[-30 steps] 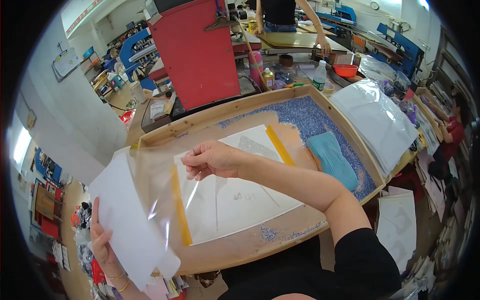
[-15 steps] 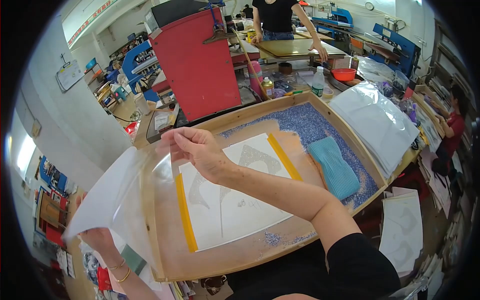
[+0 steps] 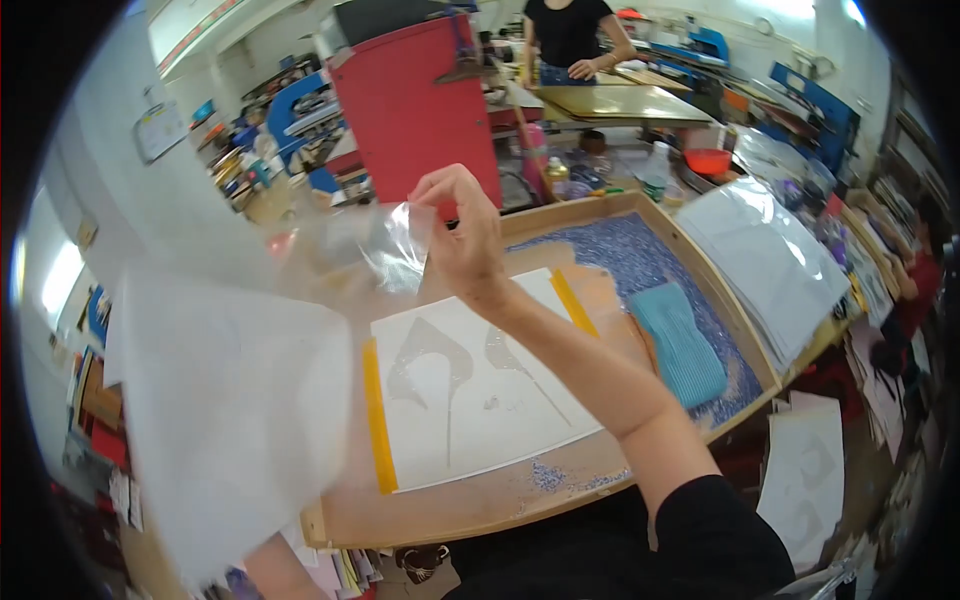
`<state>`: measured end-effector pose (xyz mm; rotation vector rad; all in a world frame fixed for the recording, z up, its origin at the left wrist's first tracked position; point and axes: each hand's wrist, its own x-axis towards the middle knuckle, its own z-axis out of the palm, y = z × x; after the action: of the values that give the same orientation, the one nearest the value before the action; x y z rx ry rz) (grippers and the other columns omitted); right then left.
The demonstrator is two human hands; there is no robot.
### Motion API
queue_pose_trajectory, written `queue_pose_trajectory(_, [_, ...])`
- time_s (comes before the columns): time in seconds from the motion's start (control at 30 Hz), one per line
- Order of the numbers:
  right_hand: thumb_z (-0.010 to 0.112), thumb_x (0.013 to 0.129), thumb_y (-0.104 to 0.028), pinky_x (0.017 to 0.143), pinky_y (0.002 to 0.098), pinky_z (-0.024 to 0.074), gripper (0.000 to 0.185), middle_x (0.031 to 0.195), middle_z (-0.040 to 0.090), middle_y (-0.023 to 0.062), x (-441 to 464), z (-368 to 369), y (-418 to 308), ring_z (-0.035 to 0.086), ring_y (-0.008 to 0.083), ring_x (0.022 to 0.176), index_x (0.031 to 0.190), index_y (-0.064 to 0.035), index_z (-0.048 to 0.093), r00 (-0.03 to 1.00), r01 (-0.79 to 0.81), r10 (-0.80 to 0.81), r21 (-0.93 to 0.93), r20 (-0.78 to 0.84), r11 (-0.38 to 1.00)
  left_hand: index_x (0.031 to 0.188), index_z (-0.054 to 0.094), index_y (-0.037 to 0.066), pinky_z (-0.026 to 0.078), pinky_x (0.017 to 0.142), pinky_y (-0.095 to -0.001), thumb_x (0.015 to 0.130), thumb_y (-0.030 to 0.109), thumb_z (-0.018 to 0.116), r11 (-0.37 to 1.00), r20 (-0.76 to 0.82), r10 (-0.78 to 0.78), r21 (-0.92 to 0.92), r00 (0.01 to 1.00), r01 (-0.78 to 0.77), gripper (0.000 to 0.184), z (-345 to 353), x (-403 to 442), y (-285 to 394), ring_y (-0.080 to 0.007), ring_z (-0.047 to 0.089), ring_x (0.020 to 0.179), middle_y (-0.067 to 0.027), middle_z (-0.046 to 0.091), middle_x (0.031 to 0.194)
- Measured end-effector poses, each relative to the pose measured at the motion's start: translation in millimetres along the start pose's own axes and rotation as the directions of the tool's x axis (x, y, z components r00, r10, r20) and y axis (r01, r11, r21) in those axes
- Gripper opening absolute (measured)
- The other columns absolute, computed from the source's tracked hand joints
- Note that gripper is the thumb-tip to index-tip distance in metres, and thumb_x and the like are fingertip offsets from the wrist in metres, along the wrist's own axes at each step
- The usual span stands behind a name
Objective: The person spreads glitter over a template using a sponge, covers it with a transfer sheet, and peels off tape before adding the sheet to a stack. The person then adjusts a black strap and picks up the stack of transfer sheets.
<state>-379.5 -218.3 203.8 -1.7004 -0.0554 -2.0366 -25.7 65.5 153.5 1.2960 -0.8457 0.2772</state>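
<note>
My right hand [image 3: 462,235] is raised over the tray's far left part, thumb and fingers pinched on the edge of a clear plastic film [image 3: 385,250]. The film trails left, blurred, toward a large white sheet [image 3: 235,400] held up at the left. My left forearm [image 3: 280,568] runs up behind that sheet, which hides the hand and fingers. Below my right arm, a white paper [image 3: 480,425] with two curved glittery shapes lies in a shallow wooden tray [image 3: 690,235]. Yellow tape strips [image 3: 375,420] line its left and right edges.
Blue-purple glitter grains [image 3: 625,245] cover the tray's far right side, with a folded teal cloth [image 3: 680,340] on them. Plastic-covered sheets [image 3: 765,275] lie right of the tray. A red machine [image 3: 415,120] stands behind it. Another person [image 3: 570,35] stands at the far table.
My right hand has moved right and up with the clear film. The white sheet has swung to face me, now covering my left hand. The other person's hand has left the board.
</note>
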Motion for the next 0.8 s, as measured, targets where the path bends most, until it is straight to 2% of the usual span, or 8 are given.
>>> queue_pose_trajectory(0.07, [0.066,0.08,0.002,0.064,0.0354,0.0445,0.014,0.08,0.053,0.0115,-1.7,-1.8,3.8,0.055,0.0286,0.072,0.086,-0.0059,0.055,0.997,-0.004,0.017,-0.189,0.069,0.982,0.1,0.055,0.002,0.045,0.081,-0.0336,0.099,0.026,0.054,0.998,-0.23,-0.015,0.049,0.973,0.027,0.024,10.2,6.7,-9.7,-0.0183,0.051,0.088,-0.0075,0.053,0.091])
queue_pose_trajectory(0.1, [0.062,0.083,0.002,0.062,0.037,0.0443,0.011,0.079,0.052,0.0123,9.4,-7.0,0.8,0.056,0.0283,0.07,0.089,-0.0053,0.055,0.998,0.054,-0.039,-0.298,0.059,0.953,0.096,0.055,0.002,0.046,0.078,-0.0332,0.099,0.027,0.054,0.998,-0.333,-0.034,0.04,0.942,0.051,0.025,18.4,9.8,-11.5,-0.0176,0.051,0.083,-0.0062,0.053,0.086])
queue_pose_trajectory(0.13, [0.063,0.085,0.0,0.061,0.0373,0.044,0.01,0.077,0.053,0.0125,18.1,-12.8,5.2,0.056,0.0282,0.068,0.087,-0.0043,0.055,0.988,-0.143,0.156,-0.327,0.012,0.934,0.093,0.056,0.002,0.046,0.075,-0.0329,0.1,0.028,0.054,0.997,-0.412,-0.06,0.012,0.909,0.071,0.027,26.2,12.9,-12.5,-0.0169,0.051,0.079,-0.005,0.052,0.08])
queue_pose_trajectory(0.17, [0.066,0.086,-0.004,0.059,0.0368,0.0437,0.011,0.075,0.053,0.0123,30.2,-23.9,23.9,0.054,0.0269,0.063,0.085,-0.0036,0.055,0.997,-0.076,0.081,-0.325,0.0,0.943,0.09,0.056,0.002,0.046,0.072,-0.0326,0.1,0.03,0.054,0.996,-0.422,-0.041,0.055,0.906,0.07,0.029,34.7,18.6,-9.9,-0.0162,0.051,0.074,-0.0037,0.052,0.075])
queue_pose_trajectory(0.2, [0.068,0.087,-0.008,0.059,0.0354,0.0445,0.014,0.074,0.056,0.0125,40.3,-37.9,30.2,0.056,0.0259,0.062,0.085,-0.0028,0.055,0.999,0.032,-0.024,-0.435,0.025,0.9,0.083,0.054,0.003,0.038,0.06,-0.0293,0.099,0.033,0.056,0.936,-0.367,0.175,0.35,0.914,-0.038,0.034,39.6,12.3,7.0,-0.0096,0.04,0.065,0.0019,0.042,0.065])
queue_pose_trajectory(0.37, [0.07,0.087,-0.01,0.065,0.0318,0.0491,0.016,0.079,0.065,0.0122,59.8,-101.3,43.0,0.064,0.0217,0.071,0.092,-0.0006,0.058,0.994,-0.086,0.107,-0.504,0.011,0.859,0.078,0.049,0.008,0.024,0.048,-0.0229,0.099,0.032,0.058,0.946,-0.227,0.132,0.321,0.965,-0.054,0.034,23.3,20.2,21.2,-0.0018,0.029,0.057,0.0087,0.035,0.062])
queue_pose_trajectory(0.5, [0.07,0.087,-0.011,0.068,0.0292,0.0505,0.02,0.082,0.066,0.0107,65.3,-156.6,62.8,0.066,0.0177,0.074,0.099,0.0006,0.059,0.988,-0.115,0.153,-0.641,0.005,0.759,0.084,0.054,0.006,0.028,0.048,-0.0223,0.1,0.032,0.056,0.986,-0.18,0.067,0.161,0.981,-0.038,0.03,2.3,36.0,4.0,-0.0015,0.033,0.056,0.0078,0.042,0.064])
queue_pose_trajectory(0.8, [0.072,0.086,-0.009,0.066,0.0241,0.0489,0.024,0.079,0.061,0.0065,60.5,-220.5,67.9,0.061,0.0099,0.072,0.1,0.0008,0.055,0.989,-0.134,0.148,-0.599,-0.026,0.789,0.1,0.058,0.003,0.042,0.056,-0.0215,0.1,0.033,0.055,0.927,-0.066,0.008,0.374,0.998,0.018,0.031,-39.6,44.1,15.2,-0.0029,0.05,0.063,0.0004,0.061,0.075])
